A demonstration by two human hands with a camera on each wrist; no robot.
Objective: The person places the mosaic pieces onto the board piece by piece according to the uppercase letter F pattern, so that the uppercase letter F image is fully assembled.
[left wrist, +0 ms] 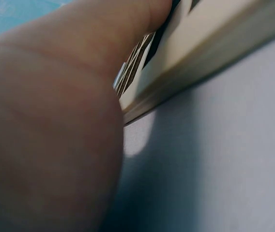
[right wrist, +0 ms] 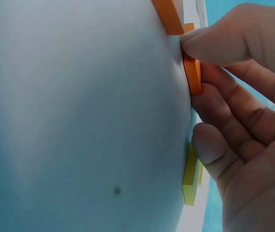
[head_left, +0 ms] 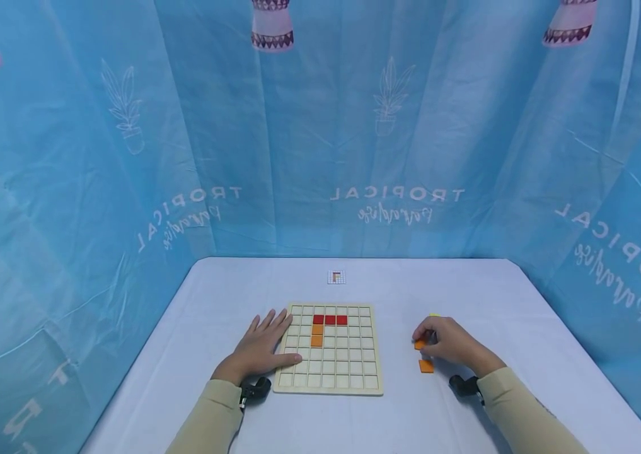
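- Pinching an orange tile (right wrist: 193, 77) between thumb and fingertips of the right hand (head_left: 447, 339), to the right of the gridded board (head_left: 348, 364).
- Near that hand, a second orange tile (head_left: 426, 366) on the wearer's side; a yellow tile (right wrist: 190, 181) beside the little finger.
- On the board, three red tiles (head_left: 329, 320) in a row, two orange ones (head_left: 317, 341) below the leftmost.
- Spreading the left hand (head_left: 258, 349) wide across the board's left edge.
- Beyond, a small printed card (head_left: 336, 277) on the white table (head_left: 275, 280).

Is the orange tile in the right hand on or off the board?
Off: the right hand pinches the orange tile to the right of the board.
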